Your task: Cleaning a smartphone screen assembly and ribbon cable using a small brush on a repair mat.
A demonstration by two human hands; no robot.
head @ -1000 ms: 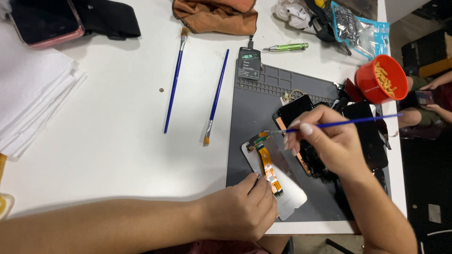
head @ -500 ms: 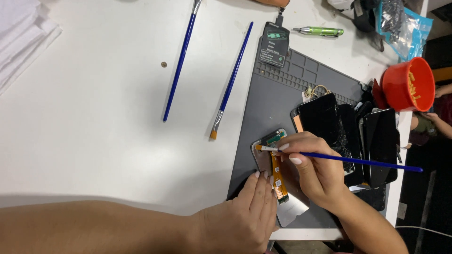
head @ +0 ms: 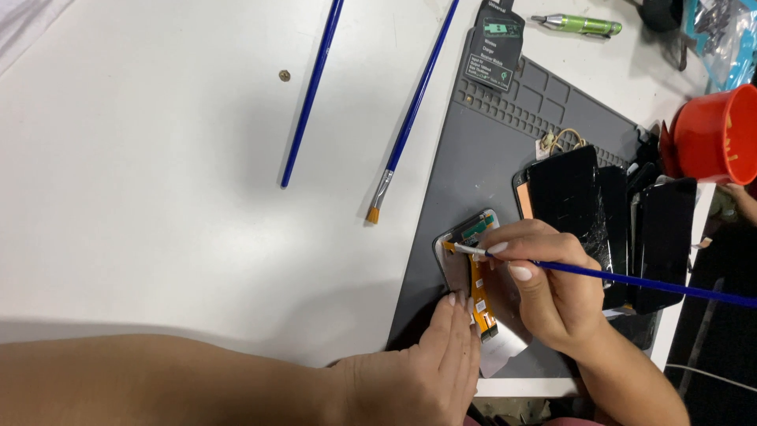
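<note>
White table (head: 158,197), grey repair mat (head: 489,166); right hand (head: 552,292) pinches a blue brush (head: 631,280) over a phone panel (head: 473,284); left hand (head: 426,371) rests fingers flat beside it.

Big white table (head: 158,197) takes up most of the view, matte top, lit pretty evenly from above with soft shadows under whatever's lying on it. A grey work mat (head: 489,150) covers the right end. Past the table's right edge it drops off into dark floor (head: 721,355), too dim to make out much
</note>
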